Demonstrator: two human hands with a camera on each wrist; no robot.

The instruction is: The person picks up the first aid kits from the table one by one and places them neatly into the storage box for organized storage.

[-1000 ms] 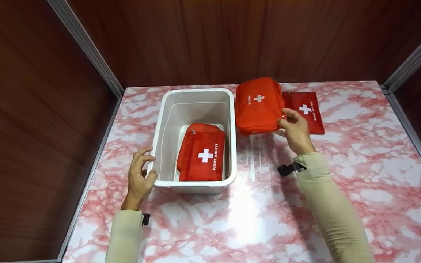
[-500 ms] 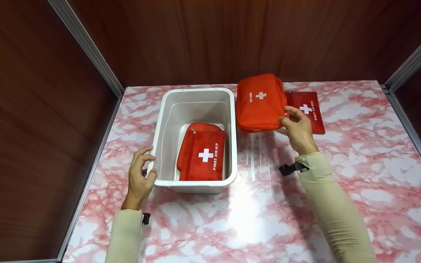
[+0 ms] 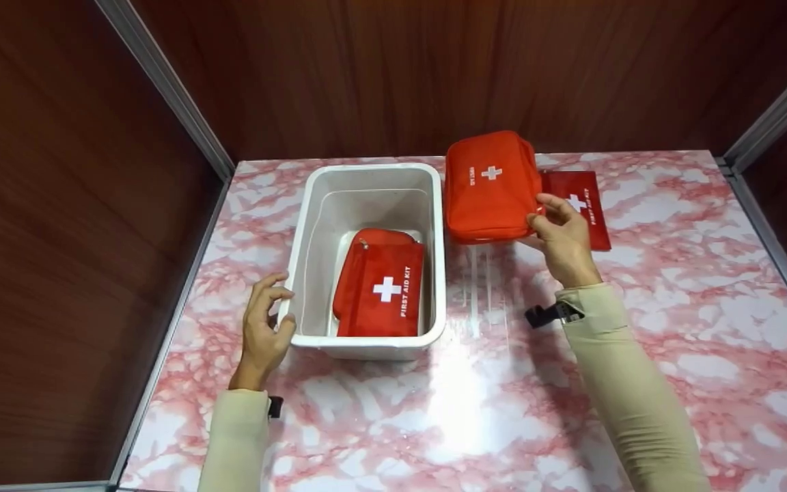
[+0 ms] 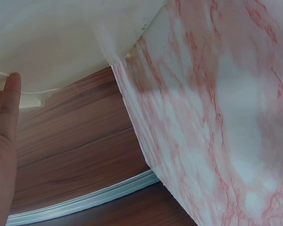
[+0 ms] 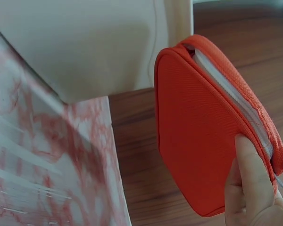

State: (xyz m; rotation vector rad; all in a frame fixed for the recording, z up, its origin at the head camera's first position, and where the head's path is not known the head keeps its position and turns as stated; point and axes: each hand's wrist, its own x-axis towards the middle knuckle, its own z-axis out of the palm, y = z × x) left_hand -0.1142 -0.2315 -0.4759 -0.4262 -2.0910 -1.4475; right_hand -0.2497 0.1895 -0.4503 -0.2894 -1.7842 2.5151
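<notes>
My right hand (image 3: 563, 239) pinches the lower right corner of a bright orange-red first aid pouch (image 3: 492, 205), which is raised beside the white plastic bin (image 3: 366, 342). From the right wrist, the pouch (image 5: 198, 136) stands on edge with its zipper side partly parted, thumb and fingers on either side of that corner. My left hand (image 3: 267, 328) holds the bin's left rim, fingertips curled at the edge. The left wrist view has a finger (image 4: 9, 103) against the bin's wall (image 4: 61, 52). Inside the bin, a flat red first aid pouch (image 3: 393, 307) overlaps another red pouch (image 3: 380, 238).
A flat dark red first aid pouch (image 3: 588, 225) lies on the pink marbled table (image 3: 680, 294), partly behind my right hand. Brown wood-look panels (image 3: 393, 75) with metal corner strips (image 3: 161, 82) wall in the back and sides.
My right hand has lifted the orange-red pouch and moved it slightly right, away from the bin. My left hand stays at the bin's rim.
</notes>
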